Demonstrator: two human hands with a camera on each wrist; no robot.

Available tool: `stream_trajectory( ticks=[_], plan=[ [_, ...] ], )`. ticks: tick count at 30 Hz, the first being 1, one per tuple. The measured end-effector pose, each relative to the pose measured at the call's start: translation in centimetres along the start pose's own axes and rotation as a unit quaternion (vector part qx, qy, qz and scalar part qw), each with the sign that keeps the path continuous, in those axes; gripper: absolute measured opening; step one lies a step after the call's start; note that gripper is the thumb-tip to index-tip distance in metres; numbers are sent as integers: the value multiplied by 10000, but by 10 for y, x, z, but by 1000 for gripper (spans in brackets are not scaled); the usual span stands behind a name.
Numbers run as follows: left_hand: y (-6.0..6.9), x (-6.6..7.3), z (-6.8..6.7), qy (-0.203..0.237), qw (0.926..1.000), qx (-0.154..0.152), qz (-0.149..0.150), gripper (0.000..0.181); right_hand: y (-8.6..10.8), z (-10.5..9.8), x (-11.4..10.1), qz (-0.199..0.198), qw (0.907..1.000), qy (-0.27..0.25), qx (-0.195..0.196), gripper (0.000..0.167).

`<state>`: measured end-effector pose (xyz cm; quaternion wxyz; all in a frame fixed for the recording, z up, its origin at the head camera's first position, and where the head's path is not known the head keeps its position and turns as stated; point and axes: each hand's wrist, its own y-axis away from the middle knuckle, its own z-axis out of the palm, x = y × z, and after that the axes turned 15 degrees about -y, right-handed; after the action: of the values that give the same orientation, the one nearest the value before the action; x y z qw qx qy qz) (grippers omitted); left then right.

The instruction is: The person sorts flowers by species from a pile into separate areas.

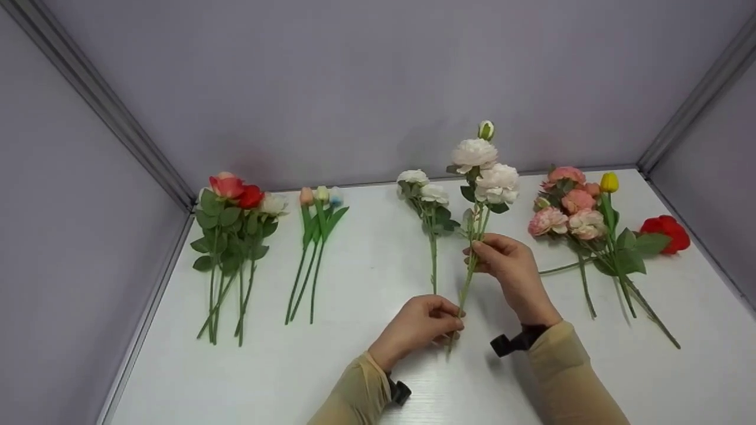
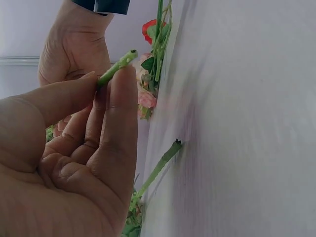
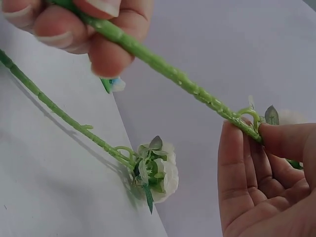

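A stem with pale pink-white blooms (image 1: 497,183) and a bud on top is held above the table by both hands. My left hand (image 1: 420,326) pinches its lower end; in the left wrist view the cut tip (image 2: 129,57) pokes out past the thumb and fingers. Higher up, just below the leaves, my right hand (image 1: 512,273) pinches the same stem, also seen in the right wrist view (image 3: 269,173). Beside it on the left, a white-flowered stem (image 1: 434,193) lies on the table, its blooms (image 3: 165,175) near the back edge.
Roses in red, pink and white (image 1: 229,188) lie at the left, with several tulips (image 1: 322,221) beside them. On the right are pink blooms (image 1: 578,201), a yellow tulip (image 1: 609,182) and a red flower (image 1: 673,234). Grey panels (image 1: 354,88) enclose the white table (image 1: 354,366).
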<state>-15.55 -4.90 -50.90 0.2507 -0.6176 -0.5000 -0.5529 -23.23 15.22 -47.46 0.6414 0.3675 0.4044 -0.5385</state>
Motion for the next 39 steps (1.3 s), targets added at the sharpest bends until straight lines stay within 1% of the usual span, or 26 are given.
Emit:
stream_trajectory(
  ticks=[4, 8, 10, 14, 17, 19, 22, 25, 29, 32, 35, 39],
  plan=[
    [0, 1, 0, -81, 10000, 38, 4, 17, 0, 3, 2, -7, 10000, -48, 27, 38],
    [0, 2, 0, -271, 9995, 103, 98, 16, 0, 5, 2, 88, 9993, -361, -58, 40],
    [0, 3, 0, -292, 9993, 118, 176, 16, 0, 5, 2, 182, 9981, -569, -173, 38],
    [-1, 4, 0, -156, 9991, 90, 396, 18, 1, 4, 1, 426, 9934, -973, -443, 34],
    [0, 5, 0, -136, 9982, 60, 580, 19, 1, 3, 2, 588, 9906, -1075, -600, 30],
    [0, 5, 0, -150, 9978, 38, 640, 20, 1, 3, 2, 639, 9900, -1070, -654, 26],
    [0, 3, 0, -32, 9981, -55, 606, 22, 1, 4, 3, 639, 9908, -1048, -571, 16],
    [0, 2, 1, 198, 9984, -83, 524, 23, 1, 5, 5, 562, 9928, -980, -409, 11],
    [0, 2, 1, 435, 9981, 115, 411, 22, 1, 7, 7, 444, 9962, -723, -205, 14],
    [1, 2, 1, 540, 9974, 272, 393, 19, 0, 9, 8, 390, 9976, -568, -82, 18],
    [1, 3, 2, 595, 9968, 341, 410, 18, 1, 11, 10, 330, 9985, -438, 13, 23],
    [1, 4, 5, 605, 9968, 345, 388, 20, 2, 15, 12, 220, 9991, -335, 116, 28]
  ],
)
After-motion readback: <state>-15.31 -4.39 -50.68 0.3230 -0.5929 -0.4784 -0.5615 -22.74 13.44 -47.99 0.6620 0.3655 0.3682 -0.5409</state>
